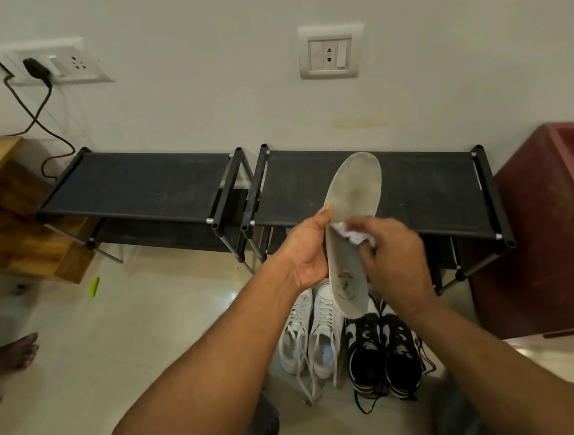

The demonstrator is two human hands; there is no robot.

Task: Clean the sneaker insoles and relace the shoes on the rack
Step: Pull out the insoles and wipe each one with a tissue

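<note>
Left hand (pixel 307 250) grips insole (pixel 352 232) upright above sneakers (pixel 350 342) on floor; right hand (pixel 389 254) presses wipe (pixel 352 234) on it. Cleaning under way; lacing unclear; rack (pixel 424 189) holds no shoes.

Grey-white insole (pixel 352 232), dark smudges at its heel; white cloth (pixel 354 235); 2 white sneakers (pixel 310 339); 2 black-and-white sneakers (pixel 383 350); black racks (pixel 424 189); cream floor (pixel 123 336).

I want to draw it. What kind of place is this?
Probably a room at home: black shoe racks stand against the wall, white sneakers and black sneakers sit on the floor, and a wall socket is above.
</note>
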